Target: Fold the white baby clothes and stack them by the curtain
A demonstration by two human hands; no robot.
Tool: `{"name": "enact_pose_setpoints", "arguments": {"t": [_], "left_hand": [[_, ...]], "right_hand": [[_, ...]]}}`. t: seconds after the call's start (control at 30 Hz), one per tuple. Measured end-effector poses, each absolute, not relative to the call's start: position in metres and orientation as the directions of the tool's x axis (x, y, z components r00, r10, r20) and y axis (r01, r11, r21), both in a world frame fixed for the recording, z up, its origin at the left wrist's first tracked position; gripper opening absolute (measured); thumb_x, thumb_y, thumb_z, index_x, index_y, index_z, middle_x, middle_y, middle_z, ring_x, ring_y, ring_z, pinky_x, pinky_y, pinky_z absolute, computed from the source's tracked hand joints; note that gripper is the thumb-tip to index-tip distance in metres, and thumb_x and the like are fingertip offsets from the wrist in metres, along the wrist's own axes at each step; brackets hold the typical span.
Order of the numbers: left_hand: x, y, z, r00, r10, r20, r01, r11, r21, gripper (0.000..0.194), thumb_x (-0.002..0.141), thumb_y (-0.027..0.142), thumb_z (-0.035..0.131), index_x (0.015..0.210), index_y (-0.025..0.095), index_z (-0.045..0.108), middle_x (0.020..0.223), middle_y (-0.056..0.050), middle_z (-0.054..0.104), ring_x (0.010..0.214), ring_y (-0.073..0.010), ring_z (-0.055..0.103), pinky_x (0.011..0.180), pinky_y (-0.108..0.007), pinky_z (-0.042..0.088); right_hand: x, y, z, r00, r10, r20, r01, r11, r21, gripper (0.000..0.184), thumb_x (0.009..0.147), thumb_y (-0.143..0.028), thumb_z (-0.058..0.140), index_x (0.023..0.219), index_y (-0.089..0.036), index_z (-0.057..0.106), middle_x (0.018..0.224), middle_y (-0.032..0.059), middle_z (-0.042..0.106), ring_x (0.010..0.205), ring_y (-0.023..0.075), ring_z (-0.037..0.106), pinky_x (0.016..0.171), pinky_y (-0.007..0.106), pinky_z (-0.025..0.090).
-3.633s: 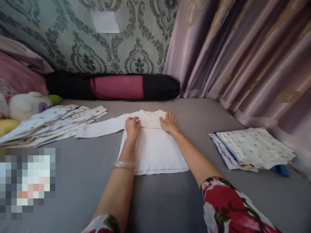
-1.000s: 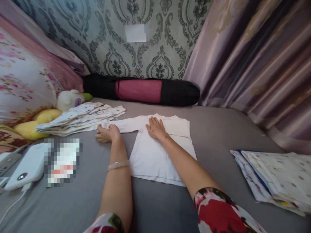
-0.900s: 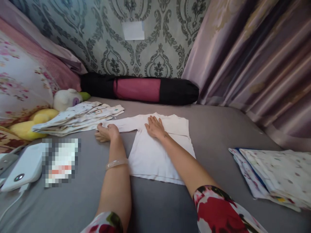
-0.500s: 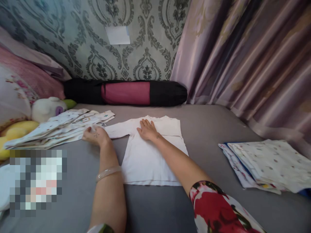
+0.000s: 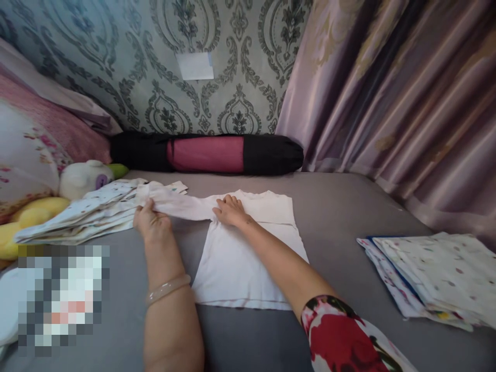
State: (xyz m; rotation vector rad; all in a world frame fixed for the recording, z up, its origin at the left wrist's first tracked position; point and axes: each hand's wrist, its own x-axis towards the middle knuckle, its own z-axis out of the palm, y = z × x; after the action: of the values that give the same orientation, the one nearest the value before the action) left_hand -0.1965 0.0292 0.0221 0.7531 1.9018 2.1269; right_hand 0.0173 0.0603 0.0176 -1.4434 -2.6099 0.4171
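Note:
A white long-sleeved shirt [image 5: 240, 268] lies spread on the grey bed sheet, its collar side away from me. One sleeve [image 5: 182, 205] stretches out to the left, while the right side has a folded layer across the chest. My left hand [image 5: 153, 219] is closed on the cuff end of that left sleeve, holding it slightly up. At the shoulder where this sleeve joins, my right hand [image 5: 231, 210] rests on the fabric with fingers extended and a little bent. Behind the cuff is a pile of patterned white clothes [image 5: 96, 206].
Folded patterned clothes [image 5: 437, 274] are stacked at the right. A black and pink long bag [image 5: 205, 154] lies along the wall. Plush toys [image 5: 83, 178] and a floral pillow [image 5: 27, 155] sit at the left, near a blurred-out item [image 5: 70, 294]. Curtains [image 5: 372, 93] hang at the right.
My left hand has raised the sleeve's end and straightened it outward to the left. My right hand has shifted slightly left toward the shoulder seam. The view has tilted a little.

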Motion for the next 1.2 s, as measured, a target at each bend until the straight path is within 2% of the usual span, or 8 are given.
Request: {"name": "enact_pose_setpoints", "arguments": {"t": [0.13,0.4,0.5,0.57,0.7,0.83,1.0,1.2], "left_hand": [[-0.183,0.024,0.041,-0.917,0.371,0.148,0.028,-0.311,0.950,0.023,0.083,0.010,0.044,0.100,0.025,0.044,0.092,0.001,0.060,0.106,-0.0177,0.060,0.092,-0.038,0.051],[-0.134,0.022,0.076,-0.809,0.497,0.314,-0.004,-0.539,0.842,0.015,0.075,0.018,0.054,0.086,0.020,0.046,0.088,0.002,0.063,0.096,-0.0129,0.062,0.093,-0.029,0.046],[-0.119,0.025,0.078,-0.777,0.545,0.314,0.008,-0.490,0.872,0.019,0.076,0.025,0.057,0.093,0.021,0.049,0.090,0.001,0.064,0.093,-0.0148,0.063,0.086,-0.028,0.049],[-0.109,0.028,0.077,-0.761,0.576,0.299,0.024,-0.435,0.900,0.023,0.079,0.031,0.057,0.099,0.022,0.050,0.091,0.000,0.064,0.088,-0.0145,0.064,0.081,-0.027,0.049],[-0.089,0.034,0.072,-0.727,0.632,0.270,0.013,-0.381,0.924,0.029,0.082,0.036,0.057,0.106,0.022,0.049,0.088,0.000,0.064,0.081,-0.0129,0.063,0.075,-0.025,0.049],[-0.064,0.037,0.068,-0.666,0.678,0.312,0.036,-0.389,0.921,0.024,0.083,0.036,0.056,0.100,0.020,0.052,0.091,-0.003,0.065,0.086,-0.0144,0.063,0.079,-0.026,0.048],[-0.035,0.042,0.054,-0.568,0.743,0.354,0.101,-0.364,0.926,0.018,0.087,0.035,0.051,0.093,0.019,0.055,0.090,-0.003,0.063,0.088,-0.0154,0.061,0.081,-0.027,0.046],[-0.014,0.044,0.033,-0.488,0.790,0.371,0.218,-0.301,0.928,0.016,0.089,0.034,0.047,0.092,0.020,0.054,0.088,-0.003,0.060,0.086,-0.0172,0.059,0.081,-0.030,0.046]], "right_hand": [[0.012,0.061,0.024,-0.522,0.850,-0.068,0.829,0.488,-0.272,0.048,0.095,-0.045,0.036,0.134,-0.020,0.050,0.132,0.0153,0.048,0.124,0.0307,0.041,0.102,0.044,0.031],[-0.011,0.063,0.024,-0.433,0.898,-0.078,0.883,0.405,-0.237,0.052,0.090,-0.041,0.042,0.136,-0.018,0.048,0.136,0.0160,0.048,0.122,0.0323,0.045,0.098,0.046,0.037],[-0.011,0.068,0.029,-0.419,0.903,-0.096,0.879,0.376,-0.295,0.048,0.089,-0.037,0.044,0.131,-0.017,0.053,0.136,0.0167,0.050,0.124,0.0333,0.045,0.099,0.047,0.037],[-0.006,0.075,0.035,-0.420,0.898,-0.133,0.832,0.323,-0.450,0.045,0.087,-0.032,0.048,0.128,-0.017,0.055,0.136,0.0158,0.052,0.126,0.0334,0.046,0.101,0.048,0.038],[0.019,0.086,0.046,-0.394,0.908,-0.140,0.644,0.164,-0.747,0.040,0.088,-0.025,0.042,0.125,-0.020,0.055,0.128,0.0103,0.060,0.112,0.0246,0.059,0.091,0.038,0.049],[0.056,0.079,0.049,-0.224,0.924,-0.311,0.239,-0.257,-0.936,0.025,0.091,-0.022,0.041,0.109,-0.015,0.057,0.101,0.0095,0.070,0.073,0.0144,0.067,0.067,0.028,0.054],[0.101,0.060,0.044,-0.200,0.873,-0.445,-0.212,-0.482,-0.850,0.014,0.089,-0.014,0.044,0.093,-0.014,0.057,0.087,0.0087,0.070,0.070,0.0132,0.067,0.068,0.026,0.055],[0.121,0.049,0.025,-0.181,0.871,-0.458,-0.385,-0.491,-0.782,0.022,0.091,-0.018,0.036,0.099,-0.014,0.055,0.116,0.0172,0.065,0.099,0.0172,0.067,0.089,0.032,0.053]]}}
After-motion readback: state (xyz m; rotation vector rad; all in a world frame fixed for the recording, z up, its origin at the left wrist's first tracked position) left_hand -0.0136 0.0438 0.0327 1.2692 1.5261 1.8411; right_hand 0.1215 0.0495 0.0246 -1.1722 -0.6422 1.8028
